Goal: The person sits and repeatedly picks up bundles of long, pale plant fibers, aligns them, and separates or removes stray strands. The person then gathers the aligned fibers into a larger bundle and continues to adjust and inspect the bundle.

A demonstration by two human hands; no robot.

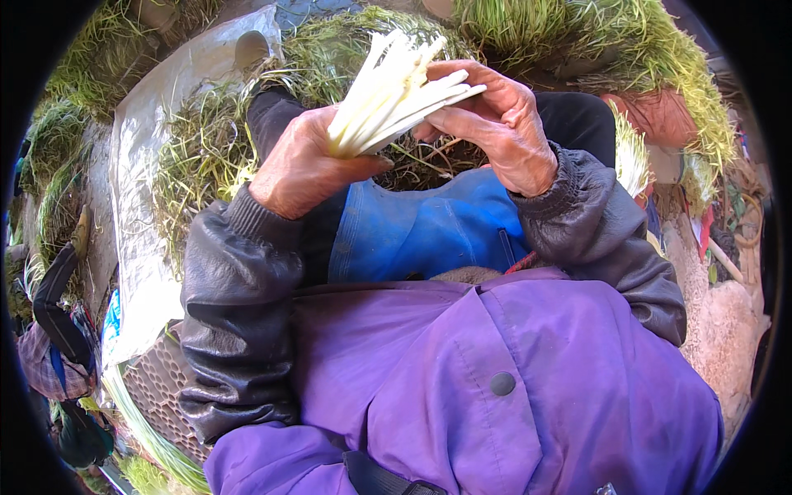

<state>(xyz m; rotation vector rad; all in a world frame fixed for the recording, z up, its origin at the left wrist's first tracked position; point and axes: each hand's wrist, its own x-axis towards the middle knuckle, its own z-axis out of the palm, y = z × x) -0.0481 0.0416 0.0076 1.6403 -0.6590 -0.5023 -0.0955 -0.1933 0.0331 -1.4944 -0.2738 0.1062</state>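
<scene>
My left hand point(301, 161) is closed around the lower part of a bunch of pale stalks point(384, 103), white to light yellow and chive-like, fanned out at the upper end. At the right side of that bunch, my right hand point(503, 128) curls its fingers and thumb round the tips of a few stalks. Both hands are raised above my lap, over a blue apron point(429, 227). Part of the right fingers is hidden behind the stalks.
Heaps of green leafy stalks point(206, 157) lie before me and to the left, beside a whitish plastic sheet point(148, 198). More green bunches point(528, 33) are piled at the back. Another pale bunch point(632, 161) lies to the right. Other people point(58, 355) sit at the far left.
</scene>
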